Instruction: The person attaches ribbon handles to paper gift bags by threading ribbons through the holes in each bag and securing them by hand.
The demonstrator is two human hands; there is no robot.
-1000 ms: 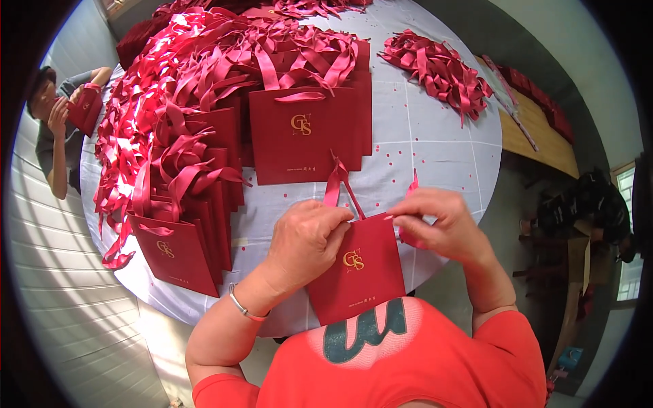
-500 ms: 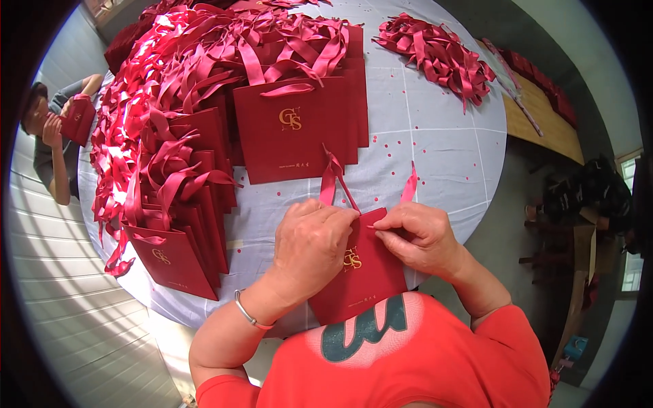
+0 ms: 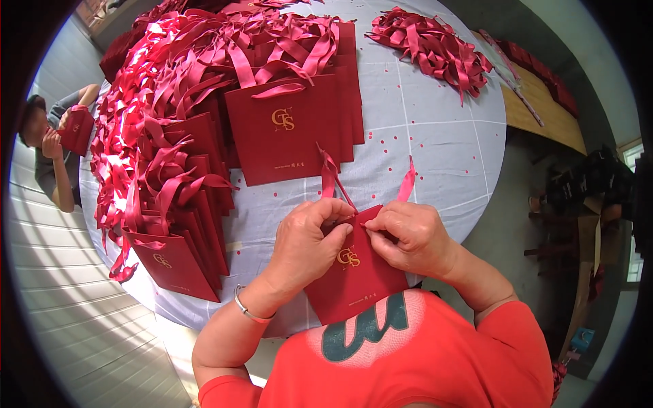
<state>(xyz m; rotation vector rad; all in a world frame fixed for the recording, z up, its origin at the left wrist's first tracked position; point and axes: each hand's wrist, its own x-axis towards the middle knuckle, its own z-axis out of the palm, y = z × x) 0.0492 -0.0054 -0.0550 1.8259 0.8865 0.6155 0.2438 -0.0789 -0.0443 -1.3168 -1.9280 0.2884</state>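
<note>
A small red paper bag (image 3: pixel 357 289) with a gold emblem leans against my body at the table's near edge. My left hand (image 3: pixel 306 238) grips its top edge, thumb in front and fingers curled over. Close beside it, my right hand (image 3: pixel 408 234) pinches at the bag's upper front; what lies between those fingertips is too small to make out. A twisted dark pink ribbon (image 3: pixel 330 177) rises behind the bag by my left fingers. Another ribbon end (image 3: pixel 408 182) stands up behind my right hand.
Red ribbon-handled bags stand in rows, a larger one (image 3: pixel 292 132) ahead and smaller ones (image 3: pixel 170 265) at left. A ribbon heap (image 3: pixel 435 51) lies far right on the pale tablecloth (image 3: pixel 442 149), among red dots. At left another person (image 3: pixel 58 149) holds a red bag. A wooden table (image 3: pixel 544 115) stands right.
My left thumb has come into view in front of the bag's top edge. My right fingertips have shifted slightly left and are closer to it. The view has shifted slightly.
</note>
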